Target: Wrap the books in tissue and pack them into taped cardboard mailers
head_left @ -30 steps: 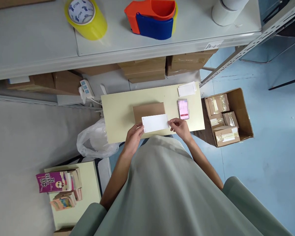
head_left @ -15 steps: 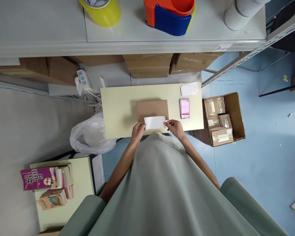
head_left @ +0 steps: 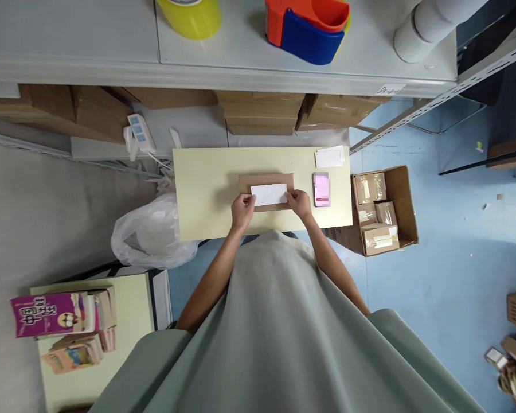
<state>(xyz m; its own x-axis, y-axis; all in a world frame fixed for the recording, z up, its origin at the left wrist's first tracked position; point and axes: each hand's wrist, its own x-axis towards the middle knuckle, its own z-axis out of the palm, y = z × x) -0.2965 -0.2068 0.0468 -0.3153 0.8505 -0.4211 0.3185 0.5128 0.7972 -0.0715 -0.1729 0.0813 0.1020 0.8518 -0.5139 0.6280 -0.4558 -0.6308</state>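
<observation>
A blank white label (head_left: 269,194) is stretched between my two hands, over the top of a small brown cardboard box (head_left: 266,178) on the cream table (head_left: 206,201). My left hand (head_left: 243,211) pinches the label's left end. At its right end, my right hand (head_left: 299,203) pinches it between thumb and fingers. Whether the label touches the box I cannot tell. Right of the box lies a phone with a pink screen (head_left: 322,189). Beyond the phone, a few white label sheets (head_left: 329,156) rest near the table's far right corner.
An open carton (head_left: 408,206) holding several small taped boxes stands on the floor to the right. A plastic bag (head_left: 155,232) hangs at the table's left. Above the far side runs a grey shelf (head_left: 223,77) with a yellow tape roll (head_left: 193,20). Books (head_left: 54,314) lie at lower left.
Both hands have moved forward with the label, away from my body, so it is now over the box's middle instead of its near edge. The camera view has shifted slightly.
</observation>
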